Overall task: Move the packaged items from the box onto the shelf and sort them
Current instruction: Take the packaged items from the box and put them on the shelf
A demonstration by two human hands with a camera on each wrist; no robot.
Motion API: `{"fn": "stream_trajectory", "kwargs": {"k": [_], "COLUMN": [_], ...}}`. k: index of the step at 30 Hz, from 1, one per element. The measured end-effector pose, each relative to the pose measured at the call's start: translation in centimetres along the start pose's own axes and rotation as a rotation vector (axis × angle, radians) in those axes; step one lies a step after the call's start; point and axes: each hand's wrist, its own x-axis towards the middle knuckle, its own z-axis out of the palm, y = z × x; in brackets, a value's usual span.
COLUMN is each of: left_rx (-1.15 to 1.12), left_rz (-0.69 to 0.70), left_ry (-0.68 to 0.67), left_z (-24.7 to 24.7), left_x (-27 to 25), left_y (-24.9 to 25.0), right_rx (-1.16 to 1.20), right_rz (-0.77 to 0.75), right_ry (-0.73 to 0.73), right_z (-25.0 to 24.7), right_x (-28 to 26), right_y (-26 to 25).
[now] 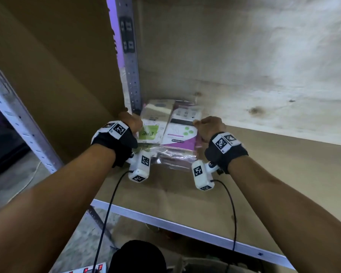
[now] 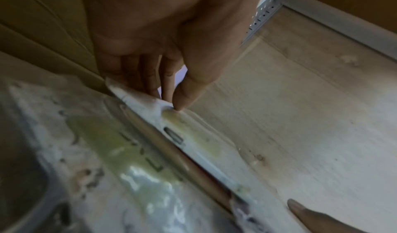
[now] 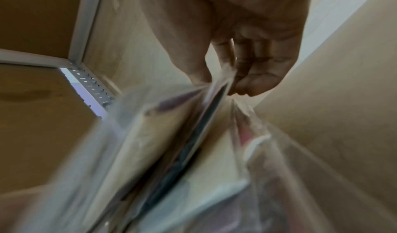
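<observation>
Packets (image 1: 168,133) in clear plastic wrap, white card printed with green and purple panels, lie in two side-by-side piles at the back left corner of the shelf (image 1: 264,174). Your left hand (image 1: 131,120) pinches the top edge of the green packet (image 1: 149,133), thumb against fingertips (image 2: 182,99). Your right hand (image 1: 210,126) grips the top edge of the purple packet (image 1: 182,137), fingers (image 3: 255,83) curled over its plastic. Beside the piles stands a perforated metal upright (image 1: 131,62), with a cardboard sheet (image 1: 53,66) to its left.
</observation>
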Motion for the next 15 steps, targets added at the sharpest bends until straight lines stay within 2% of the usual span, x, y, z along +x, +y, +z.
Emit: {"fn": "stream_trajectory", "kwargs": {"k": [3, 5, 11, 15], "left_rx": [0.076, 0.068, 0.275, 0.425], "left_rz": [-0.035, -0.005, 0.107, 0.241], "left_ry": [-0.093, -0.135, -0.077, 0.000], "left_z": [-0.4, -1.1, -3.5, -5.0], "left_x": [-0.5, -1.5, -5.8, -10.1], "left_y": [-0.1, 0.5, 1.3, 2.0], "right_rx": [0.092, 0.107, 0.063, 0.117], "right_rz": [0.013, 0.002, -0.004, 0.027], "right_ry": [0.010, -0.018, -0.004, -0.003], "right_z": [0.8, 1.4, 0.7, -0.4], "right_x": [-1.4, -2.4, -4.3, -5.8], "right_y": [0.0, 0.1, 0.9, 2.9]}}
